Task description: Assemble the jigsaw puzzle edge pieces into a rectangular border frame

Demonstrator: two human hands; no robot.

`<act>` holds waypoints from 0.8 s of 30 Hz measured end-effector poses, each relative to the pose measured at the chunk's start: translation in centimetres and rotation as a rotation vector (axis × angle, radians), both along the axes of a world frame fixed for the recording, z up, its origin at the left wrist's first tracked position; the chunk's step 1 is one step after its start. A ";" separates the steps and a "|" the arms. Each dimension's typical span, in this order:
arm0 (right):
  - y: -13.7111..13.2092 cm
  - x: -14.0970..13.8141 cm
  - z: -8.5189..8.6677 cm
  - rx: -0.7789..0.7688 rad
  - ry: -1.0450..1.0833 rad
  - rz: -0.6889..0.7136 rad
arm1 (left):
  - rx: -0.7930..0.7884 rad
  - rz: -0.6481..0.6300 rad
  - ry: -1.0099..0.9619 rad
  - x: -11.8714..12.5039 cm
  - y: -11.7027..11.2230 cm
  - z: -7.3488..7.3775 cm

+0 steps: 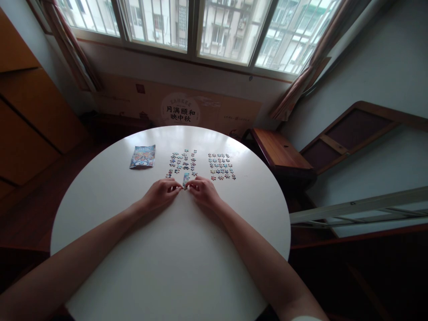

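A short joined strip of jigsaw puzzle (186, 178) lies on the white round table (167, 249), its near end between my two hands. My left hand (163, 189) is closed, thumb and fingertips pinching at the left side of that near end. From the right, my right hand (202, 189) pinches the same end, partly covering it. The small puzzle pieces at the fingertips are too small to make out singly. Just beyond my hands, loose puzzle pieces (185, 167) lie scattered in uneven columns. More puzzle pieces (221, 166) sit in neat rows to the right.
A colourful printed packet (143, 157) lies on the table at the far left. Past the table's right edge stands a wooden stool or low table (281, 149). A large printed board (214, 102) leans below the barred window (230, 33).
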State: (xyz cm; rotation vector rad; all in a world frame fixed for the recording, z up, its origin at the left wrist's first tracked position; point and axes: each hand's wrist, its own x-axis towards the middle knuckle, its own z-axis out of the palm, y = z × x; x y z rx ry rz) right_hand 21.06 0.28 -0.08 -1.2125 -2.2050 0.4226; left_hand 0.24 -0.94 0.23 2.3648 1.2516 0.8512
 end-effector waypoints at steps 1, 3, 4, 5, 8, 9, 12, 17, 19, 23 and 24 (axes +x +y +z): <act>0.0 0.0 0.0 0.000 -0.001 -0.001 | 0.000 0.001 -0.001 0.0 0.0 0.0; 0.0 0.0 -0.1 -0.001 -0.006 -0.004 | -0.001 0.005 -0.007 0.0 0.0 -0.1; 0.0 0.0 -0.1 -0.002 -0.007 -0.004 | -0.001 0.007 -0.010 0.0 0.0 -0.1; 0.1 0.0 -0.1 -0.002 -0.006 -0.003 | -0.001 0.008 -0.012 -0.1 0.1 -0.2; 0.0 0.0 0.0 -0.002 -0.003 0.001 | -0.003 0.007 -0.012 -0.1 0.1 -0.4; 0.0 0.0 0.0 -0.005 -0.002 0.002 | -0.004 0.007 -0.011 -0.1 0.1 -0.4; 0.0 0.0 0.1 -0.009 0.001 0.002 | -0.002 0.006 -0.009 -0.1 0.1 -0.5; 0.0 0.0 0.0 0.011 0.022 0.011 | -0.002 0.006 -0.001 -0.2 0.2 -0.4; 0.0 0.0 -0.1 0.009 0.021 0.009 | -0.007 0.007 0.000 -0.2 0.1 -0.4; 0.0 0.0 0.0 0.001 0.005 0.001 | -0.009 0.005 0.003 -0.2 0.1 -0.4; 0.0 0.0 0.1 0.000 0.001 0.000 | -0.008 0.006 0.004 -0.1 0.1 -0.4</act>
